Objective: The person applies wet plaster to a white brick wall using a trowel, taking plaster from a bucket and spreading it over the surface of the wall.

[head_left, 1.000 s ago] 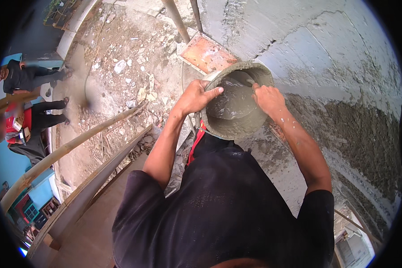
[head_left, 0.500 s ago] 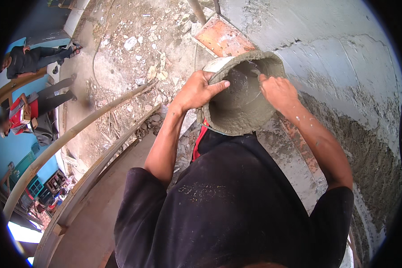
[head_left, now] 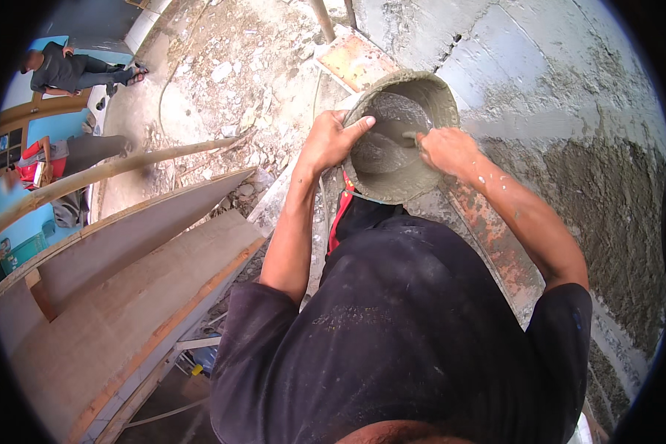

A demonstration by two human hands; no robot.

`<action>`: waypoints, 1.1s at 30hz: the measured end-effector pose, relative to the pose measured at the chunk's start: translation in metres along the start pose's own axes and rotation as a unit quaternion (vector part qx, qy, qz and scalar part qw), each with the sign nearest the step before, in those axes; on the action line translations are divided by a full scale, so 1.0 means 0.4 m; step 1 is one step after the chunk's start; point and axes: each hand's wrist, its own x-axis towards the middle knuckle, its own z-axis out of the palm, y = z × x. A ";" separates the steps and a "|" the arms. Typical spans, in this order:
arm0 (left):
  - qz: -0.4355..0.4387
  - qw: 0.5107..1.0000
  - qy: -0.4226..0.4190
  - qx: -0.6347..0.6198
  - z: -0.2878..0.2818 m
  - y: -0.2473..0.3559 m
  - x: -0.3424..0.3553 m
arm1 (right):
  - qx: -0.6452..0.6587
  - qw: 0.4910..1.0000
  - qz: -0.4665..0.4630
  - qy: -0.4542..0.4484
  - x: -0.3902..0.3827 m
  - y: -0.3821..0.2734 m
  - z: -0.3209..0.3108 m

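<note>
A round bucket (head_left: 401, 194) caked with grey mortar is tipped so its mouth faces me, in front of my body. My left hand (head_left: 331, 140) is closed on its left rim, thumb over the edge and fingers on the outside. Wet mortar (head_left: 392, 118) coats the inside. At the right of the mouth, my right hand (head_left: 451, 152) is closed round a mortar-covered tool, which looks like a trowel (head_left: 410, 135). Only its stubby end shows past my fingers; the rest is hidden.
A partly plastered wall (head_left: 569, 96) rises at the right. Wooden boards (head_left: 148, 288) and a pole (head_left: 118, 169) lie at the left. Beyond the bucket are an orange-stained board (head_left: 355, 61) and rubble (head_left: 229, 74). Two people (head_left: 70, 70) are at the far left.
The bucket and both hands appear slightly higher in view, and the bucket's mouth faces me more. My right hand has shifted a little down and left against the rim. The view has turned.
</note>
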 end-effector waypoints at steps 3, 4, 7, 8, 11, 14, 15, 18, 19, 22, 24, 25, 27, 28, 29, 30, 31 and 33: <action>-0.064 0.998 -0.013 0.019 0.000 0.059 -0.061 | 0.075 0.991 -0.053 -0.093 -0.058 -0.041 0.025; -0.040 0.999 -0.022 0.023 0.000 0.068 -0.068 | 0.131 0.983 -0.044 -0.123 -0.078 -0.041 0.020; 0.016 0.999 -0.043 0.021 0.010 0.043 -0.081 | 0.302 0.945 -0.018 -0.121 -0.107 -0.002 0.079; 0.045 0.998 -0.046 0.015 0.018 0.031 -0.082 | 0.370 0.919 -0.017 -0.136 -0.135 0.020 0.106; 0.022 0.999 -0.037 -0.018 0.014 0.016 -0.099 | 0.505 0.825 0.112 -0.227 -0.228 0.012 0.082; 0.004 0.998 -0.055 0.019 -0.004 -0.017 -0.089 | 0.526 0.801 0.127 -0.255 -0.224 -0.003 0.141; -0.015 0.998 -0.055 0.040 -0.005 -0.001 -0.077 | 0.528 0.802 0.134 -0.244 -0.224 -0.014 0.142; 0.021 0.999 -0.035 0.011 -0.016 -0.047 -0.054 | 0.671 0.703 0.125 -0.199 -0.241 -0.078 0.112; -0.012 0.999 -0.035 0.022 -0.027 -0.038 -0.049 | 0.672 0.705 0.128 -0.186 -0.254 -0.092 0.104; 0.002 1.000 -0.016 0.026 -0.053 -0.049 -0.028 | 0.660 0.731 0.155 -0.078 -0.293 -0.154 0.093; 0.011 0.999 0.004 0.043 -0.061 -0.038 -0.006 | 0.761 0.632 0.141 -0.052 -0.345 -0.171 0.106; 0.018 0.999 0.006 0.051 -0.064 -0.025 0.001 | 0.803 0.583 0.122 -0.026 -0.378 -0.177 0.115; 0.021 0.999 -0.002 0.047 -0.066 0.000 0.002 | 0.853 0.509 0.112 0.041 -0.457 -0.197 0.108; 0.030 0.998 0.014 0.047 -0.093 -0.064 -0.001 | 0.876 0.469 0.091 0.066 -0.483 -0.225 0.110; -0.007 0.999 -0.031 0.031 -0.072 -0.071 -0.048 | 0.897 0.417 0.092 0.112 -0.549 -0.249 0.133; -0.027 0.997 -0.031 0.060 -0.115 -0.078 -0.027 | 0.890 0.415 0.067 0.174 -0.578 -0.269 0.082; -0.006 0.999 -0.002 0.042 -0.134 -0.105 -0.027 | 0.883 0.409 0.038 0.227 -0.613 -0.279 0.044; 0.079 0.997 0.025 -0.012 -0.129 -0.097 0.000 | 0.832 0.399 0.011 0.385 -0.732 -0.276 -0.056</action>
